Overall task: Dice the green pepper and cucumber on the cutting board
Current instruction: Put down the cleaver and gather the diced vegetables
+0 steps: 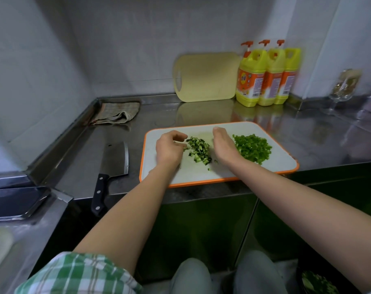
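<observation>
Small home kitchen. A stainless steel counter [159,115] runs into a corner of pale tiled wall [116,49]. On it lie a cleaver [114,160], a folded dishcloth [116,113] and an orange-edged cutting board [201,172] with chopped vegetables [252,149]. A spare board [205,77] leans on the wall beside three yellow dish-soap bottles [273,77]. A stemmed glass [339,92] stands far right.

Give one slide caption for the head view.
Left hand and right hand flank diced cucumber beside diced green pepper on cutting board.
</observation>
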A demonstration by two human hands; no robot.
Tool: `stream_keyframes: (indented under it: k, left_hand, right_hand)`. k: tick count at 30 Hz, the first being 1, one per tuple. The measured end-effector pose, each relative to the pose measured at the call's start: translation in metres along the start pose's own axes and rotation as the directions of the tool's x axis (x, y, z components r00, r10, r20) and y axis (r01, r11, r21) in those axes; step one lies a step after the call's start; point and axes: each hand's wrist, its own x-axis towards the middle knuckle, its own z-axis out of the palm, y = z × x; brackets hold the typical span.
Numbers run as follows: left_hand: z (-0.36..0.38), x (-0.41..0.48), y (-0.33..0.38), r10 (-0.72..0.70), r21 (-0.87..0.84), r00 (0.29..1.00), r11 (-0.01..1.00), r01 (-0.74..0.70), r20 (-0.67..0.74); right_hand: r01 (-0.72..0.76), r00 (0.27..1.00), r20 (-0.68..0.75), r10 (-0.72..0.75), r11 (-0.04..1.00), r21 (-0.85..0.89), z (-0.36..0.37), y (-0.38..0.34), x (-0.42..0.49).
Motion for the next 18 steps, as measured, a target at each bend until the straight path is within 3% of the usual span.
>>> stream_keyframes:
  k: [2,5,9,11,14,18]
  left_hand:
    - [-0.002,-0.007,0.0,0.006,0.074,1.0,0.997,-0.004,-0.02]
    - [-0.005,-0.014,0.004,0.015,0.15,1.0,0.989,-0.013,-0.012]
    - [-0.009,-0.018,0.01,0.04,0.167,0.998,0.985,-0.033,-0.044]
    - [-0.01,-0.017,0.012,0.055,0.156,0.997,0.987,-0.046,-0.051]
    - [-0.01,-0.014,0.009,0.074,0.16,0.996,0.985,-0.066,-0.043]
    - [-0.006,-0.011,0.004,0.072,0.166,0.997,0.984,-0.065,-0.04]
  right_hand:
    - [-0.041,0.998,-0.039,0.04,0.998,-0.044,0.005,0.003,-0.009]
    - [-0.065,0.997,0.025,0.068,0.989,-0.131,0.02,-0.004,-0.021]
    - [-0.03,0.996,0.082,0.035,0.998,-0.063,0.033,-0.016,-0.021]
    - [-0.018,0.999,0.047,0.02,0.999,-0.037,0.032,-0.014,-0.013]
    - [-0.048,0.999,-0.031,0.043,0.983,-0.176,0.026,-0.004,-0.004]
    - [0.026,0.994,0.11,-0.019,0.997,-0.066,0.034,-0.009,-0.004]
